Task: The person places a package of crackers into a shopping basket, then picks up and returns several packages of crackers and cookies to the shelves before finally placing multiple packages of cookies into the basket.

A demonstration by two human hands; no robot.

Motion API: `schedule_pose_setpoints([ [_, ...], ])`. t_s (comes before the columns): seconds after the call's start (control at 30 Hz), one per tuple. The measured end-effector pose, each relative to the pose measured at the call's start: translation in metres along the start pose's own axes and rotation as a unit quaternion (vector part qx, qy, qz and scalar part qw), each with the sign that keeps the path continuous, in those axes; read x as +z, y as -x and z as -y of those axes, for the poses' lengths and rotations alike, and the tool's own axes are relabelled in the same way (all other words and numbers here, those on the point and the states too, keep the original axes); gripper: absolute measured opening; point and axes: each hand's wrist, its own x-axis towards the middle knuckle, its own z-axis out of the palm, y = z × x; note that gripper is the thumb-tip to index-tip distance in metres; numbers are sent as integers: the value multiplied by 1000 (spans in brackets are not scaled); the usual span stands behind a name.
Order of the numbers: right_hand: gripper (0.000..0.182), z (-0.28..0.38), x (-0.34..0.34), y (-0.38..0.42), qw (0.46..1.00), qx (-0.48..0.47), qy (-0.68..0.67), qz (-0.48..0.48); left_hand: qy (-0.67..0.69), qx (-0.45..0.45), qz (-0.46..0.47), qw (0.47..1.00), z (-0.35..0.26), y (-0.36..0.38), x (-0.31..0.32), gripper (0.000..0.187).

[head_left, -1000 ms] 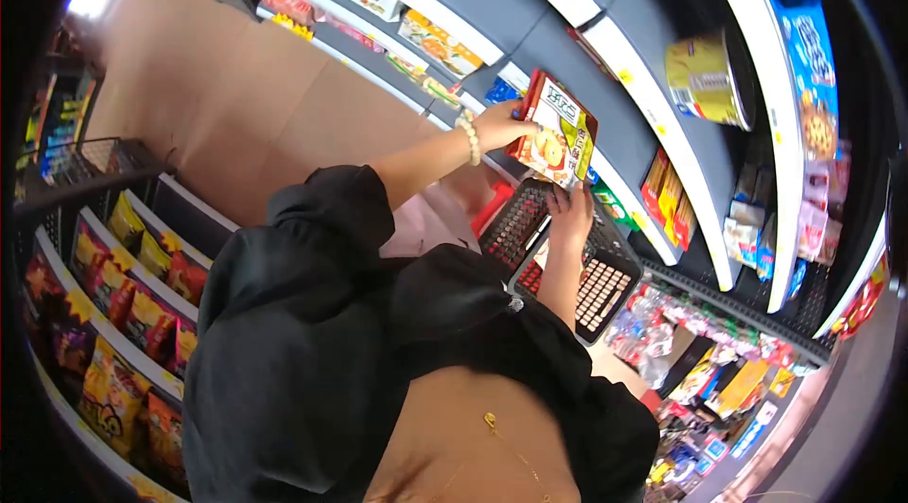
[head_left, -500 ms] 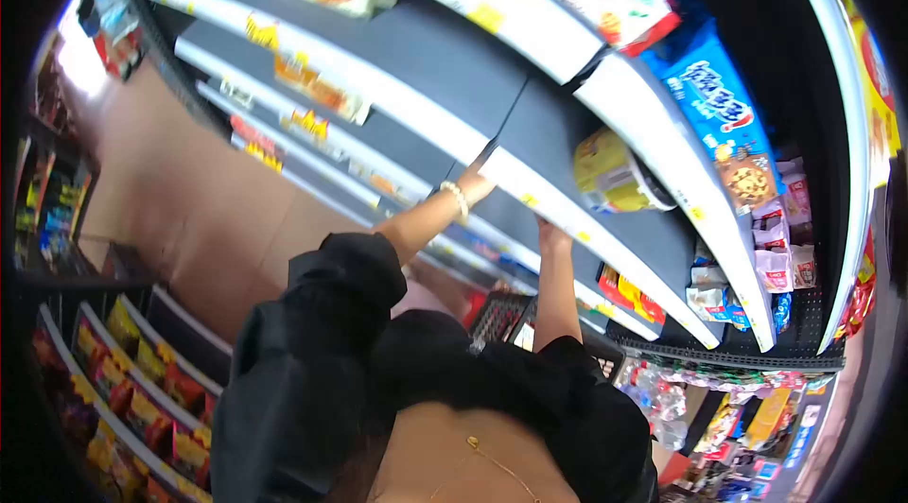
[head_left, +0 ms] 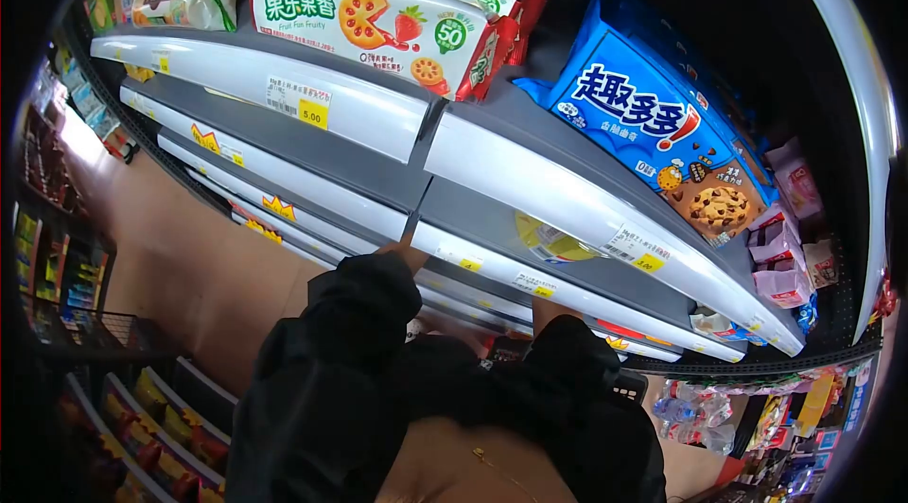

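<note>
My left hand [head_left: 407, 254] shows only in part at the white front edge of a middle shelf [head_left: 463, 252], close to the seam between two shelf sections. Its fingers are hidden. Of my right hand only a bit of wrist [head_left: 547, 311] shows below that same edge, beyond the black sleeve; the fingers are out of sight behind it. Deeper on this shelf lies a yellow package [head_left: 558, 240], partly covered by the shelf above. What either hand touches or holds cannot be seen.
On the upper shelf stand white biscuit packs with fruit pictures [head_left: 364, 21] and blue cookie packs [head_left: 653, 115]. Small pink packets [head_left: 780, 257] sit at the right end. Another shelf rack [head_left: 142, 408] is behind at lower left, beside the tiled floor [head_left: 189, 248]. Bottles [head_left: 695, 413] show at lower right.
The view has risen and moved nearer the shelves, so the upper biscuit packs show more fully. Both hands and forearms, plainer before, are now mostly hidden by sleeves and shelf edge.
</note>
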Motion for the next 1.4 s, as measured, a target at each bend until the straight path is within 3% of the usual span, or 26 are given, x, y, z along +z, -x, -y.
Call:
schedule_pose_setpoints([
  [0.13,25,-9,-6,11,998,-21,64,-17,-109,35,4,993,15,14,2,37],
  [0.2,25,-14,-13,24,995,-35,91,-29,-232,112,11,966,27,27,2,37],
  [0.27,25,-20,-25,46,991,-52,114,-47,-364,217,4,906,39,43,3,37],
  [0.33,24,-37,-47,74,987,-67,122,-77,-285,224,-20,932,34,76,2,37],
  [0.37,24,-47,-63,96,988,-58,108,-96,-103,188,-48,976,28,95,3,37],
  [0.4,24,-55,-76,118,987,-53,100,-116,90,169,-87,978,16,116,1,38],
  [0.43,24,-48,-85,146,986,-19,83,-141,72,80,-21,994,-13,145,-17,42],
  [0.47,25,-39,-93,174,984,13,64,-166,102,86,-45,990,-5,162,-9,44],
  [0.5,23,-42,-108,195,982,-16,121,-147,93,82,-14,992,-5,177,-9,45],
  [0.6,22,-51,-128,247,967,-47,89,-236,127,56,73,988,2,219,-1,40],
  [0.63,22,-40,-134,266,967,-7,73,-245,130,37,109,985,3,229,2,39],
  [0.67,23,-36,-140,282,963,-38,116,-239,131,21,140,981,3,241,8,37],
  [0.7,22,-28,-143,299,953,-19,149,-262,142,15,174,974,6,253,16,35],
  [0.73,22,-28,-153,310,958,74,102,-257,152,12,203,967,8,262,22,33],
  [0.83,21,-62,-192,339,941,90,175,-276,158,1,287,945,6,286,44,30],
  [0.93,26,-77,-231,365,929,194,148,-279,155,-8,342,927,-2,303,67,27],
  [1.07,28,-155,-300,371,919,186,201,-283,181,-21,381,906,-13,310,111,25],
  [1.1,30,-159,-312,368,911,214,259,-239,197,-27,386,901,-19,313,127,25],
  [1.17,32,-168,-341,353,881,261,368,-142,221,-95,415,878,-30,316,166,26],
  [1.2,36,-187,-353,344,877,274,370,-137,231,-127,427,865,-39,315,187,26],
  [1.23,41,-214,-364,338,873,289,372,-131,277,-265,401,832,-58,318,207,28],
  [1.27,46,-240,-377,332,867,304,374,-125,309,-297,374,822,-50,323,235,32],
  [1.3,54,-250,-381,325,853,327,387,-127,275,-319,353,836,-47,325,262,34],
  [1.33,38,-233,-379,321,871,329,327,-163,240,-340,331,847,-41,325,288,37],
  [1.4,45,-280,-387,312,872,310,347,-155,141,-372,323,858,5,321,337,41],
])
